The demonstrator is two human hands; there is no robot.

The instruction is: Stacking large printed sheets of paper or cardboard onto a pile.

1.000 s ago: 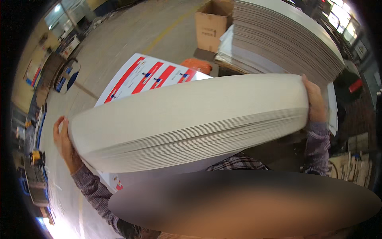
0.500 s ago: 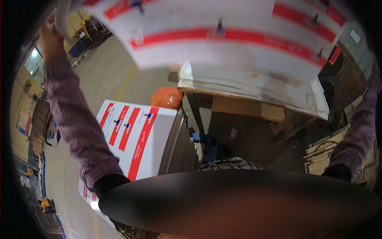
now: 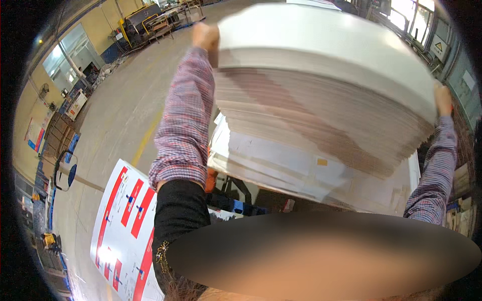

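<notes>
I hold a thick stack of large flat cardboard sheets (image 3: 321, 85) up in front of me, its white face turned upward and its brown edges toward me. My left hand (image 3: 205, 36) grips the stack's far left corner with the arm stretched out in a checked sleeve. My right hand (image 3: 443, 99) grips the stack's right edge. Just under the held stack lies a bigger pile of flat sheets (image 3: 301, 170), white and printed on top.
A second pile of printed sheets (image 3: 123, 231) with red bars lies low at my left. An orange object (image 3: 211, 179) shows beside my left arm. Grey concrete floor with a yellow line (image 3: 145, 138) runs left; racks and machines (image 3: 145, 17) stand far back.
The held stack has been flipped and brought down: half a second ago its printed red-barred face was overhead, now its plain white face is up over the pile. Both arms came lower.
</notes>
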